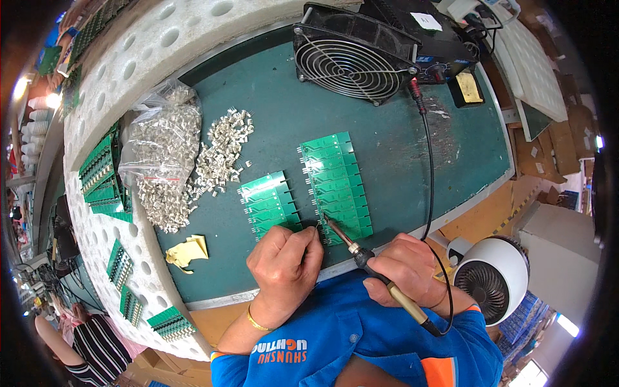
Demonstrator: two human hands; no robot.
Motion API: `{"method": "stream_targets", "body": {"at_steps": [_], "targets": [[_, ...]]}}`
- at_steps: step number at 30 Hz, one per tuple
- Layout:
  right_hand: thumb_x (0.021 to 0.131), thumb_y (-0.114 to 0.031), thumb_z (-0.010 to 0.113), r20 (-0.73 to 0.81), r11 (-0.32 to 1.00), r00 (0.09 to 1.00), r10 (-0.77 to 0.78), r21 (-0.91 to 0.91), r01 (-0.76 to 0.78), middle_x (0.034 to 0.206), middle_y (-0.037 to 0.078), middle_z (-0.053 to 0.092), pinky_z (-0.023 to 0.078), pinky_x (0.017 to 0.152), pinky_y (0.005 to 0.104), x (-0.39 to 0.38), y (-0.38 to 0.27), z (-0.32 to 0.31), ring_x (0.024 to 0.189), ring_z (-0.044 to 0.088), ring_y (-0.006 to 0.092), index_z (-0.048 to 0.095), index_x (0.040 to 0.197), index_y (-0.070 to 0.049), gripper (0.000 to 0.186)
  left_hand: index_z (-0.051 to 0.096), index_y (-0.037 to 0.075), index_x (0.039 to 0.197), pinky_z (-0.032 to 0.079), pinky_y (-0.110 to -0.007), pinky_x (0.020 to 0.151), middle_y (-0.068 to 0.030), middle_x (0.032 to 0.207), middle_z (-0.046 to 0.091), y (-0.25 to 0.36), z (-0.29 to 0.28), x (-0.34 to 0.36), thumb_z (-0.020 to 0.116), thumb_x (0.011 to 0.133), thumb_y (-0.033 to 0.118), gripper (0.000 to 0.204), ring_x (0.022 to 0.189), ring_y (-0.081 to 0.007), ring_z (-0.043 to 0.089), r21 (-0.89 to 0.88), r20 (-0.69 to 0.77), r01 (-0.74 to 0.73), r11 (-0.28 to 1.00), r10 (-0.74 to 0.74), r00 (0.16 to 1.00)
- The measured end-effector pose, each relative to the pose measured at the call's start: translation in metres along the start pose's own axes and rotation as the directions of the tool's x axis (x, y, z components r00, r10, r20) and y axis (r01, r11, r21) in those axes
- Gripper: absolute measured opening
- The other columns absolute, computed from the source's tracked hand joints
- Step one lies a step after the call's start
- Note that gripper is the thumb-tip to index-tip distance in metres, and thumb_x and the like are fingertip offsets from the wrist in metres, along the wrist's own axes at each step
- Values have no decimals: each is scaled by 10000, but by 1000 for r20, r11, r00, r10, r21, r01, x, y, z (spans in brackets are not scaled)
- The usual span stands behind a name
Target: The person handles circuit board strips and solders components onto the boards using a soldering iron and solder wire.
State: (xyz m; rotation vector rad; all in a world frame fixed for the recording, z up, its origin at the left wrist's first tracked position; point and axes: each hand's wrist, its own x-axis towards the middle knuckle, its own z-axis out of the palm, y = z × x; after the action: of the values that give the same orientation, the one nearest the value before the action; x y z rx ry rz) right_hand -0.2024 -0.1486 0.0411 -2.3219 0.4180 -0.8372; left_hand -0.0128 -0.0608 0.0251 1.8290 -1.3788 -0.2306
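Green circuit-board strips, a long panel (338, 187) and a shorter one (269, 205) beside it, lie near the front edge of the dark green worktop (400, 161). Right hand (406, 264) is closed around a brass-handled soldering iron (371, 264), whose tip touches the long panel's near end. Left hand (284, 267) is curled narrow, fingertips pressing at the short panel's near edge. Loose silver metal clips (222, 155) and a clear bag of them (161, 155) sit toward the left edge; a black fan (351, 58) stands at the back.
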Motion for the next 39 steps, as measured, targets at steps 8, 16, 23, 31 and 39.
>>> {"method": "stream_targets", "body": {"at_steps": [8,16,23,31,39], "targets": [[881,-223,707,-9,1000,1000,-2,6,2,665,45,565,443,499,330,-2,1,-1,530,549,204,572,1061,-25,301,704,19,813,417,-299,482,-80,658,547,1,0,1,778,696,-43,152,542,-191,540,8,-3,10,1000,-10,1000],[758,-120,770,-127,999,991,44,22,-42,678,68,608,417,471,319,1,4,-1,507,555,211,613,961,-31,272,695,22,813,415,-291,479,-69,660,552,-1,-3,-2,775,708,-45,148,534,-178,535,-4,-26,7,1000,-7,1000],[734,-69,763,-119,997,991,67,52,-62,676,67,607,426,473,325,7,3,-3,500,547,212,607,947,-34,266,689,14,814,419,-295,490,-78,660,557,-1,-8,-8,775,706,-53,154,549,-180,534,-11,-44,35,999,-36,998],[702,-49,769,-102,998,994,50,31,-47,671,64,602,422,473,322,6,3,2,500,546,209,603,944,-35,293,688,10,819,416,-292,503,-76,662,557,-7,-15,-18,767,700,-74,166,567,-182,536,24,-86,24,999,-21,996],[731,-68,770,-87,998,995,52,38,-49,674,71,598,432,482,337,8,4,1,519,561,221,596,957,-28,288,704,25,825,408,-300,470,-58,645,553,-13,-22,-29,791,680,-43,183,536,-183,526,52,-125,-3,999,9,992]]}}
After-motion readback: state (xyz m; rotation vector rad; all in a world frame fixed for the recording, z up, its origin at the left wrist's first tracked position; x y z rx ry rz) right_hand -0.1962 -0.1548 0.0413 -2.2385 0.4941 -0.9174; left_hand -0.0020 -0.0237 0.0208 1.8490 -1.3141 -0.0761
